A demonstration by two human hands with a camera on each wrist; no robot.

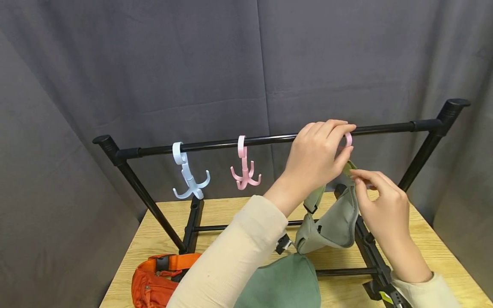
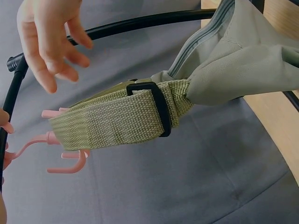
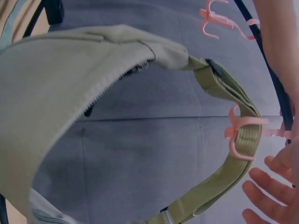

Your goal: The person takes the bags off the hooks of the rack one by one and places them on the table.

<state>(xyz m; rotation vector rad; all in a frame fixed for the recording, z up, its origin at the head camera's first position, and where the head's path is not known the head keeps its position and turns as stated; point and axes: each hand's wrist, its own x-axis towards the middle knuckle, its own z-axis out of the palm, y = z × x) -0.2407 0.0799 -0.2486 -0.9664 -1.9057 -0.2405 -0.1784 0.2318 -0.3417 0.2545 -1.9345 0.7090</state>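
Observation:
High on the black rail, my left hand pinches the stem of a pink hook hanger between thumb and fingers. Over that hanger's prongs loops the olive webbing strap, with a black buckle on it, of a grey-green bag. The bag hangs from the strap with its zipped edge showing. My right hand is beside the strap on its right. In the left wrist view its fingers are loosely bent, apart from the strap, with nothing in them.
A light blue hook hanger and another pink one hang on the rail to the left. An orange waist bag and a dark green bag are low in front. The rack stands on a wooden tabletop before grey curtains.

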